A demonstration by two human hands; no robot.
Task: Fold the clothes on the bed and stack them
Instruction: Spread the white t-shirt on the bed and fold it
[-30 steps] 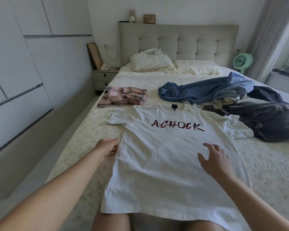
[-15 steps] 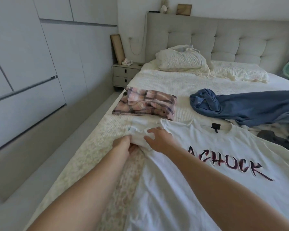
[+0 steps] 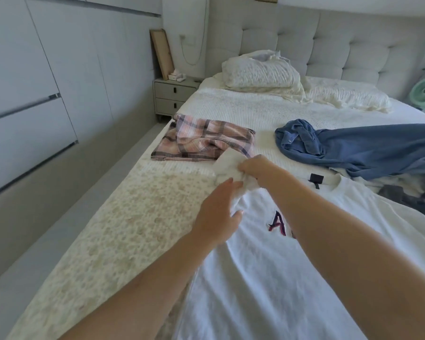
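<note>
Right hand (image 3: 253, 168) pinches the white T-shirt (image 3: 268, 266) sleeve; relaxed left hand (image 3: 219, 217) rests below it.

One wide-angle head view looks forward and down from the foot of the bed (image 3: 123, 231), turned somewhat left toward the nightstand (image 3: 174, 99) and wardrobe wall (image 3: 47, 94). The forearms fill the near foreground; the tufted headboard (image 3: 304, 42) lies far off, with edges bowed by the lens.

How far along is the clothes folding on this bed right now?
Done: only the pink plaid garment lies folded. In hand: the white printed T-shirt, its sleeve pinched by the right hand, the left hand resting on it. Left: the blue denim shirt and dark clothes, unfolded.
</note>
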